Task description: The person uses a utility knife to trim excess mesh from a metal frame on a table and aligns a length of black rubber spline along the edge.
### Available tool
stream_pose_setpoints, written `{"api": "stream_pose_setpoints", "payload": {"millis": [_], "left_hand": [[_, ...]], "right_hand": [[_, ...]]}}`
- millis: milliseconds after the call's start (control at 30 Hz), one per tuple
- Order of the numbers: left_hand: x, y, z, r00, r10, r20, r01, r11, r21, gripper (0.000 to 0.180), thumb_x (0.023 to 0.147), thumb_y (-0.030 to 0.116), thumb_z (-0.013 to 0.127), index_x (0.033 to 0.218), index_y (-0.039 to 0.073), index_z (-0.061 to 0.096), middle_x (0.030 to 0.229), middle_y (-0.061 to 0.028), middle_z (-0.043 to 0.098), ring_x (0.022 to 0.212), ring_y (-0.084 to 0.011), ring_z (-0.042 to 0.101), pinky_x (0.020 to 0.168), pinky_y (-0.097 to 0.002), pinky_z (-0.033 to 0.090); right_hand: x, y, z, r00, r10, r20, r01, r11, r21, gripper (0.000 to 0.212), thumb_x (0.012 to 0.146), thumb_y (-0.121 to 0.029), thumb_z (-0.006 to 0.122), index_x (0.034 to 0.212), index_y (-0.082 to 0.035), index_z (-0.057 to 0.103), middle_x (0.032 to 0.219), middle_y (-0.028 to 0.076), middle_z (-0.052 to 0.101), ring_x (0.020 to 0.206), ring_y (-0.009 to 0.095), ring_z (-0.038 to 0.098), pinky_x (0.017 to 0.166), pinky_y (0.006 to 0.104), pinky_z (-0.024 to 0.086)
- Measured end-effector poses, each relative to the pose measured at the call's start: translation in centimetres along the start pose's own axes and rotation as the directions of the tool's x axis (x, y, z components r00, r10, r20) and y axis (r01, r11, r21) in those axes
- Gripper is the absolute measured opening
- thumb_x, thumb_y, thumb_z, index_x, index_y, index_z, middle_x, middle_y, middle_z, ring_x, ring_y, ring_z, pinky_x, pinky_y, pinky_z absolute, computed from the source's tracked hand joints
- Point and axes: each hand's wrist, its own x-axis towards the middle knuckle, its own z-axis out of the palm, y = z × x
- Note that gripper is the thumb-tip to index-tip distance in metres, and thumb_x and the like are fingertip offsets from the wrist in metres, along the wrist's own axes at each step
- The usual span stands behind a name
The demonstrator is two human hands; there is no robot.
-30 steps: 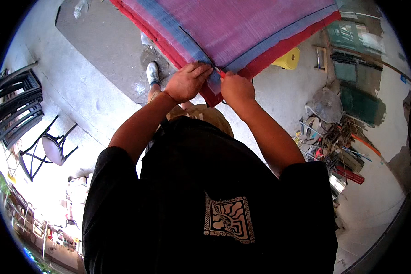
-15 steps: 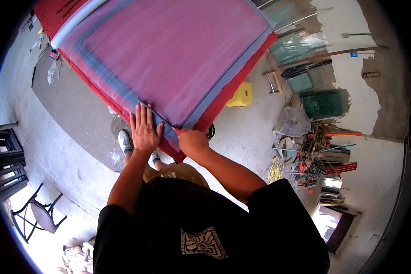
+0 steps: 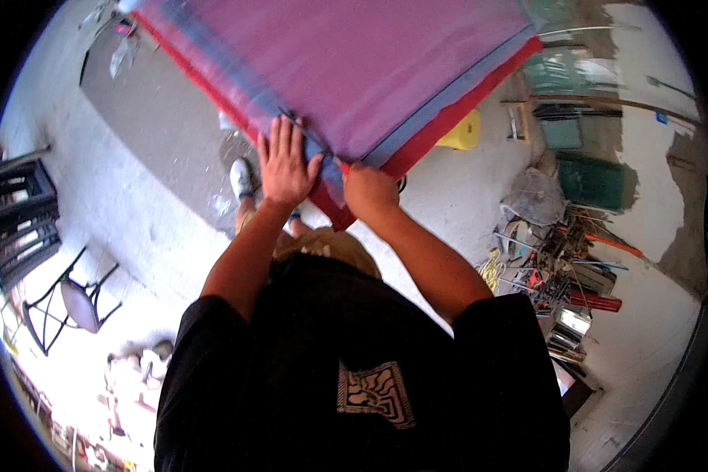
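Note:
A sheet of whitish mesh (image 3: 417,55) with grey-blue bands along its edges lies over a red cloth-covered table (image 3: 480,90). My left hand (image 3: 285,167) presses flat on the band near the table's close corner, fingers stretched toward the far side. Just beyond those fingertips runs a thin dark strip (image 3: 291,116), partly covered by the hand. Close by on the right, my right hand (image 3: 370,193) is closed around a small red-handled tool (image 3: 344,167), whose tip points at the mesh by the corner. The fist hides most of the tool, so its exact kind is unclear.
A yellow stool (image 3: 462,132) stands beyond the table's right edge. Mixed tools and scraps (image 3: 574,259) are heaped along the right wall, near green panes (image 3: 590,181). Stacked black chairs (image 3: 20,212) and a lone chair (image 3: 79,303) stand on the left.
The whole view has shifted, so table and hands appear farther right and higher. My left hand still presses on the mesh, and my right hand still grips the red-handled tool beside it.

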Motion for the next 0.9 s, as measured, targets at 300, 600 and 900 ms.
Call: {"api": "stream_pose_setpoints", "payload": {"millis": [300, 600, 900], "left_hand": [[-0.1, 0.4, 0.5, 0.999, -0.011, -0.035, 0.008, 0.998, -0.061, 0.083, 0.099, 0.053, 0.063, 0.163, 0.004, 0.042, 0.174, -0.02, 0.032, 0.163, -0.0387, 0.025, 0.13, -0.0614, 0.018], [-0.1, 0.0, 0.1, 0.999, -0.003, -0.039, 0.0, 0.997, -0.079, 0.084, 0.1, 0.052, 0.063, 0.165, 0.004, 0.038, 0.175, -0.019, 0.03, 0.163, -0.0381, 0.025, 0.131, -0.0604, 0.015], [5.0, -5.2, -2.7, 0.986, -0.092, -0.139, 0.098, 0.994, 0.038, 0.077, 0.101, 0.044, 0.063, 0.165, 0.007, 0.04, 0.174, -0.0179, 0.034, 0.163, -0.0365, 0.026, 0.131, -0.059, 0.014]], "right_hand": [[0.3, -1.1, -2.1, 0.997, 0.022, 0.078, -0.016, 0.997, -0.082, 0.038, 0.107, -0.035, 0.056, 0.112, 0.0, 0.07, 0.102, 0.026, 0.077, 0.098, 0.047, 0.075, 0.086, 0.0583, 0.058], [0.7, -1.2, -2.1, 0.993, 0.046, 0.112, -0.033, 0.994, -0.107, 0.04, 0.107, -0.036, 0.055, 0.111, 0.0, 0.072, 0.106, 0.026, 0.077, 0.099, 0.047, 0.075, 0.088, 0.0566, 0.058], [1.6, -1.7, -1.8, 0.998, -0.016, 0.056, 0.017, 1.0, -0.023, 0.039, 0.105, -0.035, 0.057, 0.106, 0.001, 0.073, 0.099, 0.026, 0.077, 0.094, 0.046, 0.075, 0.085, 0.0587, 0.058]]}}
